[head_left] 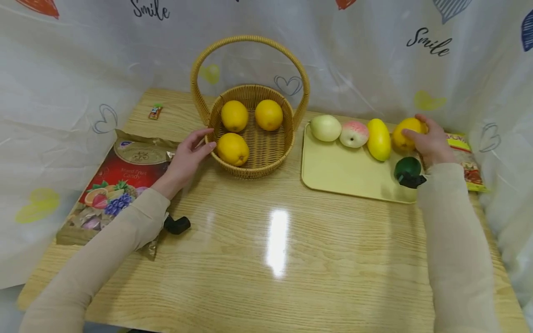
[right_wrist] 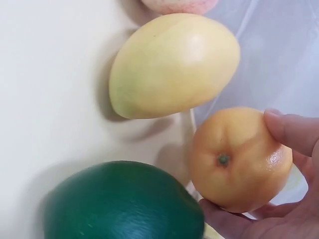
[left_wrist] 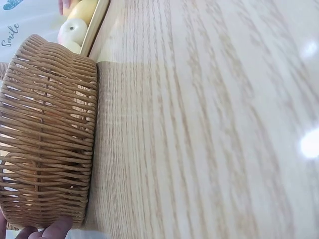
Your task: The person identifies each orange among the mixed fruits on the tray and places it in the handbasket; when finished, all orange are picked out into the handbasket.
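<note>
At the tray's far right corner my right hand [head_left: 433, 141] holds an orange [head_left: 407, 134], thumb on one side and fingers on the other. In the right wrist view the orange [right_wrist: 239, 159] shows its green stem spot, between the yellow mango [right_wrist: 174, 67] and a dark green fruit [right_wrist: 124, 201]. My left hand [head_left: 187, 157] touches the left side of the wicker basket [head_left: 254, 172] with fingers fairly straight. Three oranges [head_left: 234, 149] lie inside the basket. Along the back of the yellow tray [head_left: 341, 173] sit a pale green pear-like fruit [head_left: 325, 128], a peach [head_left: 354, 134] and the mango [head_left: 379, 140].
A large mixed fruit candy bag [head_left: 129, 171] lies under my left forearm. A small wrapped candy [head_left: 155, 112] is at the back left. Another snack packet [head_left: 468, 162] lies right of the tray. The basket's tall handle [head_left: 250, 38] arches upward before a printed curtain [head_left: 366, 60].
</note>
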`<move>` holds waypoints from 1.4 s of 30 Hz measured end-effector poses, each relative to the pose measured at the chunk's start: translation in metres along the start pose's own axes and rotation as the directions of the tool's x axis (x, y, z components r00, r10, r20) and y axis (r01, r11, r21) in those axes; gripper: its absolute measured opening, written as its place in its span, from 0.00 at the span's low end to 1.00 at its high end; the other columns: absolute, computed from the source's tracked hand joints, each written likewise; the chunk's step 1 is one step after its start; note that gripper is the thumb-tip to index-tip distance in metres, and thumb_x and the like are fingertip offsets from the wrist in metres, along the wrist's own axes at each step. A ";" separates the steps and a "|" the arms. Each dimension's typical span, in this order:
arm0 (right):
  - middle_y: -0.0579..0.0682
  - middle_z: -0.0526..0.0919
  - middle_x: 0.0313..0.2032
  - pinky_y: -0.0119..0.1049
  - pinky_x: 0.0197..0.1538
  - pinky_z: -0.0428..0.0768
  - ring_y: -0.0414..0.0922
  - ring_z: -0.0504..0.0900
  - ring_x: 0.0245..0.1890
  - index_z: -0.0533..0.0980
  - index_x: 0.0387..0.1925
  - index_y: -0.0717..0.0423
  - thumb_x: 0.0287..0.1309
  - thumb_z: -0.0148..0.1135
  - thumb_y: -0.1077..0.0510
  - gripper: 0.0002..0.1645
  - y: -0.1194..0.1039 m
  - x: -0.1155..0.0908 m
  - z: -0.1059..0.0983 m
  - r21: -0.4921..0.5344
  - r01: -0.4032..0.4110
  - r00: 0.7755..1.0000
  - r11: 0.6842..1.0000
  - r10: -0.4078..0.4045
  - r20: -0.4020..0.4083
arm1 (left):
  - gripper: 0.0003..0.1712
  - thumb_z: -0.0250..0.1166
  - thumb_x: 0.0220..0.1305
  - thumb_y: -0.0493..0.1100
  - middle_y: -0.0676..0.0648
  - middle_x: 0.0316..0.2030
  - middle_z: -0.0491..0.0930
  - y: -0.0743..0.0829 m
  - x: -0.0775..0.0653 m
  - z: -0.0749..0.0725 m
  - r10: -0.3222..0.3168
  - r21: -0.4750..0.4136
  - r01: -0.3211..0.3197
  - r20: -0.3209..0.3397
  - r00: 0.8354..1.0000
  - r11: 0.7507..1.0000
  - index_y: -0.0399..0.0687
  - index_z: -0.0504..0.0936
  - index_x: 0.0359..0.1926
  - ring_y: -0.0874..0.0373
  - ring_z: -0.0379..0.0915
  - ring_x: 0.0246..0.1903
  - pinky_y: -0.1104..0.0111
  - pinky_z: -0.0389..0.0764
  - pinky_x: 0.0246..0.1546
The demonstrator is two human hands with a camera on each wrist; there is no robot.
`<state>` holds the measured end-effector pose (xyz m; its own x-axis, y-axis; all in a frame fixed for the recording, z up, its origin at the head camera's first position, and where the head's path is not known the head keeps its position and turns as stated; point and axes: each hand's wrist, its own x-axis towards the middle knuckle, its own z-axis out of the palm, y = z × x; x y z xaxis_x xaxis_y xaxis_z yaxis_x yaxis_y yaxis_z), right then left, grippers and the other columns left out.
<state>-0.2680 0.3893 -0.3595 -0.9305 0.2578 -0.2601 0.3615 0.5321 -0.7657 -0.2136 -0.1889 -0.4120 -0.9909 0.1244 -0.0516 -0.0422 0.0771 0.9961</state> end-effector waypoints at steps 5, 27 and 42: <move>0.52 0.44 0.76 0.35 0.62 0.71 0.52 0.59 0.63 0.44 0.77 0.33 0.68 0.51 0.38 0.43 -0.010 -0.009 -0.011 -0.027 0.048 0.999 0.998 -0.048 -0.009 | 0.32 0.59 0.72 0.47 0.51 0.74 0.54 0.000 -0.001 -0.001 -0.005 0.009 0.005 -0.003 1.000 1.000 0.45 0.63 0.72 0.52 0.52 0.72 0.60 0.65 0.68; 0.44 0.47 0.76 0.22 0.49 0.74 0.55 0.63 0.61 0.51 0.72 0.17 0.67 0.53 0.37 0.37 -0.055 -0.077 -0.002 -0.062 0.218 0.967 0.974 -0.207 0.151 | 0.32 0.59 0.72 0.46 0.51 0.73 0.55 0.002 0.000 0.000 0.000 -0.010 0.000 0.005 1.000 1.000 0.44 0.63 0.72 0.52 0.53 0.72 0.61 0.66 0.67; 0.50 0.52 0.74 0.27 0.47 0.70 0.59 0.67 0.59 0.53 0.73 0.22 0.69 0.52 0.40 0.35 -0.068 -0.112 0.028 -0.103 0.376 0.910 0.921 -0.346 0.229 | 0.32 0.59 0.72 0.46 0.51 0.74 0.53 0.003 0.000 0.001 -0.015 -0.010 0.015 0.005 1.000 1.000 0.45 0.62 0.72 0.53 0.54 0.71 0.59 0.66 0.67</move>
<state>-0.1903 0.3021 -0.2950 -0.9852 -0.1342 -0.1071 -0.0106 0.6702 -0.7421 -0.2132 -0.1879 -0.4092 -0.9895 0.1285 -0.0666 -0.0581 0.0689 0.9959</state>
